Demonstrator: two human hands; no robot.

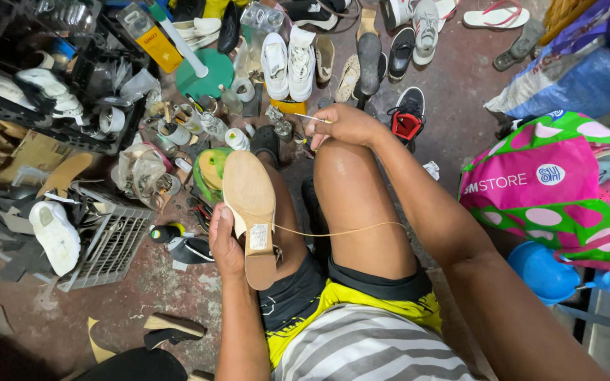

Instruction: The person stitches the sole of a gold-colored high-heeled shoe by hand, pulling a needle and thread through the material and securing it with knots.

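We hold a shoe [250, 212] sole-up against our left thigh, our left hand [226, 243] wrapped around its edge. Our right hand [344, 125] sits past the right knee, fingers pinched on a thin needle [312, 118]. A tan thread [333, 231] runs from the sole across the right thigh. White sneakers [288, 65] and small bottles [233, 138] lie on the floor [460, 92] ahead.

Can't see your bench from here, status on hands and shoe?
Left hand grips tan-soled shoe, sole up. Right hand pinches needle, thread drawn taut across the knee. Nothing between hands.
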